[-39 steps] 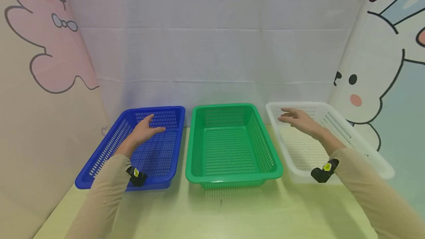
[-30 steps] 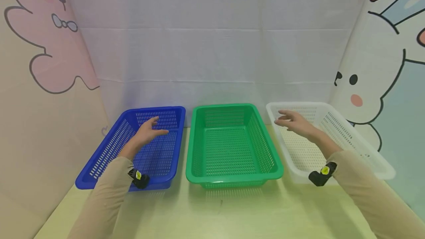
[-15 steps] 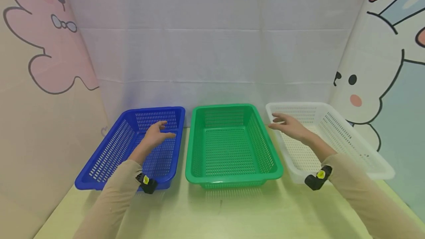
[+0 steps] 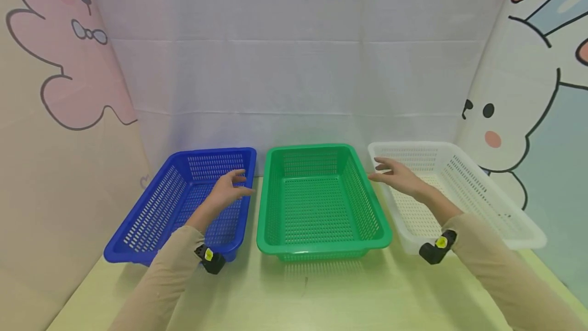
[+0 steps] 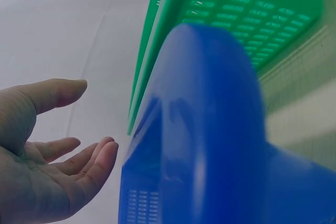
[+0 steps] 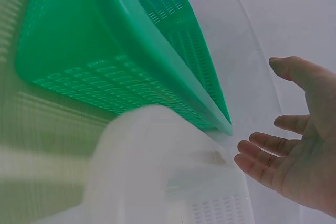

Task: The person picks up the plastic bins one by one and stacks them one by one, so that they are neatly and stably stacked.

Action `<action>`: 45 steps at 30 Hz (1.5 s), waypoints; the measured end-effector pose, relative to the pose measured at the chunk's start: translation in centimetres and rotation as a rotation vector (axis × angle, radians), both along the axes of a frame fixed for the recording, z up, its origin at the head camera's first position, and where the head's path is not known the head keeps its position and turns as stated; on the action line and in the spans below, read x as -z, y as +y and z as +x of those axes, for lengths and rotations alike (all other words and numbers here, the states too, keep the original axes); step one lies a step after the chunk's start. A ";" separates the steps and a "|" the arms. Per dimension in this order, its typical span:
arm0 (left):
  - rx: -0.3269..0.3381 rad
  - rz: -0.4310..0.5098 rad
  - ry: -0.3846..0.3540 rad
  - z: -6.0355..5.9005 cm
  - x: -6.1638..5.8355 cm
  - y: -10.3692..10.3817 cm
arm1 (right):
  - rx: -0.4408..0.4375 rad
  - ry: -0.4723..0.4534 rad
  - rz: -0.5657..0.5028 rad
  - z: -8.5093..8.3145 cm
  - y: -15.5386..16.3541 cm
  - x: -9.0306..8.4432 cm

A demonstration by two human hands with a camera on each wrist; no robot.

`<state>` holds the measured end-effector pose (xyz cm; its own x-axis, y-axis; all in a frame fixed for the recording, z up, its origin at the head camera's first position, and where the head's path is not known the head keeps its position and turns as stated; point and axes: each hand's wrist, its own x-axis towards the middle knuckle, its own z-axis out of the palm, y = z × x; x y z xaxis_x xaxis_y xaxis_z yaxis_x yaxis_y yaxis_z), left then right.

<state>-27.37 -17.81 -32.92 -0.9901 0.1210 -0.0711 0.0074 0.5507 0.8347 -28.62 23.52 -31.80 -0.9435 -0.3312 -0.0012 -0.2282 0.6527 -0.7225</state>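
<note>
Both hands hang open and hold nothing: the left hand [image 4: 228,189] over the blue basket [image 4: 151,213], the right hand [image 4: 398,178] over the white basket [image 4: 500,208], flanking the green basket [image 4: 321,246].

We see three baskets side by side on the table [image 4: 312,295]: left basket [image 4: 151,208], middle basket [image 4: 317,203], right basket [image 4: 482,198], before the backdrop [image 4: 294,65].
</note>
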 end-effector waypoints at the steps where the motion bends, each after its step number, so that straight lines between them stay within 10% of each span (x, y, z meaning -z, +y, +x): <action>1: 0.002 0.003 0.000 0.0 0.1 0.1 | -0.001 -0.001 -0.006 0.0 -0.1 0.1; 45: 0.128 -0.050 -0.094 0.8 1.5 2.6 | 0.045 -0.006 0.054 0.0 -2.5 2.2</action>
<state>-26.60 -15.21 -34.41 -0.9556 0.2398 -0.1714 0.0036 0.5910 0.8066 -28.67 21.01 -33.95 -0.9574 -0.2879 -0.0233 -0.1938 0.6999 -0.6874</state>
